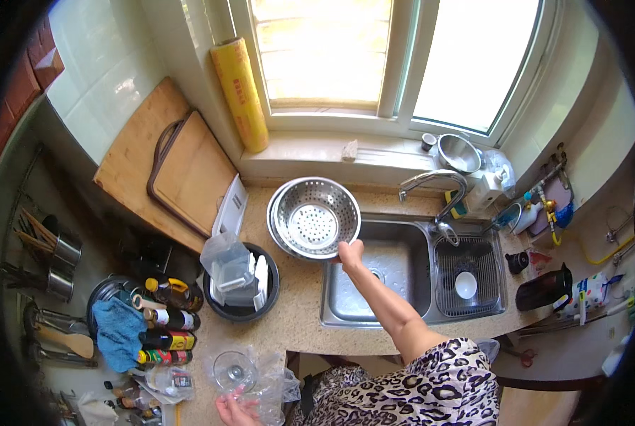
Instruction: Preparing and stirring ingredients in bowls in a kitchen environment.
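My right hand [351, 252] grips the lower right rim of a perforated stainless steel colander [314, 223]. Another metal bowl [276, 234] is nested behind it, its rim showing along the left. Both are beside the left basin of the sink, at the counter's back; whether they touch the counter is unclear. At the bottom edge, my left hand [236, 410] is partly cut off, its fingers among clear plastic bags [264, 383]. Just beyond its fingertips lies a round glass lid [234, 371]. Whether the left fingers hold any plastic cannot be made out.
A black basin [243, 317] of plastic containers [227, 261] stands left of the colander. Sauce bottles [169, 319] and a blue cloth [117, 333] are farther left. The double sink [379, 314] has a curved faucet [436, 178]; a white bowl [465, 285] sits in its right basin.
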`<state>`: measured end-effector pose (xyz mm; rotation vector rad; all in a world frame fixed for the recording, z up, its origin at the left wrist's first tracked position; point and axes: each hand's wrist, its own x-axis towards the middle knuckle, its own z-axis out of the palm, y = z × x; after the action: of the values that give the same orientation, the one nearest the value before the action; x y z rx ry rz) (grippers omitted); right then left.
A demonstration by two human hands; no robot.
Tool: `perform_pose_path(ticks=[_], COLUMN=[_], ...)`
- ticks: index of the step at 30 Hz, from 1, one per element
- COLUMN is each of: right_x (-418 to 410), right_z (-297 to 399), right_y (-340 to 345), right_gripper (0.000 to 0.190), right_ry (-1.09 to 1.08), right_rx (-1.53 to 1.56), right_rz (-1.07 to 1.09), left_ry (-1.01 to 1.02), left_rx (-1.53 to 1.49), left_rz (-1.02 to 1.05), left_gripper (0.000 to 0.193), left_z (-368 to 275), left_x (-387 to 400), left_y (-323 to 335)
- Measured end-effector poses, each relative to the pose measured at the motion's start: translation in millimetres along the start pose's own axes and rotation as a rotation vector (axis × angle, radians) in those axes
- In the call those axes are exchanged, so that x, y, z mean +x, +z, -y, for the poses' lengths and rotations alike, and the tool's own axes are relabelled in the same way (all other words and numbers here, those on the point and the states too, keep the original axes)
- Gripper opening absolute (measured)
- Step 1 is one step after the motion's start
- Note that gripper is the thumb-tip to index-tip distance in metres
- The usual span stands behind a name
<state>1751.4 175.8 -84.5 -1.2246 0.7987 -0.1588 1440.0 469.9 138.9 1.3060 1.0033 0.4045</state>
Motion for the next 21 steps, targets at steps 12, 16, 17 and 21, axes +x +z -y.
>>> perform_pose_path(ticks=[12,16,17,21], right_x=[24.5,-9.2,-10.1,-8.2], right_z=[3.6,30.1,31.3,35.0], right_y=[50.6,47.9,46.7,50.3], right_gripper=[0.019,0.023,0.023,0.027], right_ry=[-0.161,-0.133,-0.142,-0.096], right_rx=[-0.264,-0.274,-0.265,-0.307], right_rz=[0.015,0.061,0.079,0.101], left_ry=[0.148,0.185,0.182,0.177], left_rx=[0.131,0.138,0.129,0.112], left_rz=[0.224,0.268,0.281,0.273], left_gripper=[0.02,0.021,0.021,0.023], left_z=[12.4,8.4,6.3,5.1], left_x=[2.9,-8.3,-10.8,-11.8], left_y=[-6.7,-8.6,-8.6,-13.2])
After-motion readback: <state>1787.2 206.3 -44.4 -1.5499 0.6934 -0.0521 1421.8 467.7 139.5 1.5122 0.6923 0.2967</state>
